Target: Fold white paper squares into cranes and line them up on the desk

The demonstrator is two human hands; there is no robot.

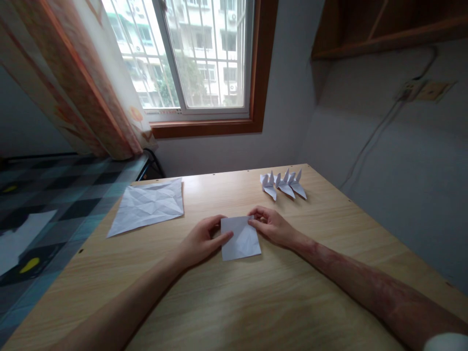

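Observation:
A small white square of paper [239, 243], with faint creases near its lower right, is held low over the middle of the wooden table. My left hand [206, 239] pinches its left edge, thumb on top and fingers behind. At the upper right corner, my right hand [268, 225] grips the sheet between thumb and fingers. Beyond my right hand stand several folded white paper cranes [285, 186] in a row, their tips pointing up. A larger creased sheet of paper [151, 204] lies flat at the table's far left.
The wooden table [292, 302] spreads under both arms, its far edge near the wall below a barred window [215, 53]. Left of it is a checked bed cover [84, 207] with white paper [27, 239] on it. A cable [369, 141] hangs down the right wall.

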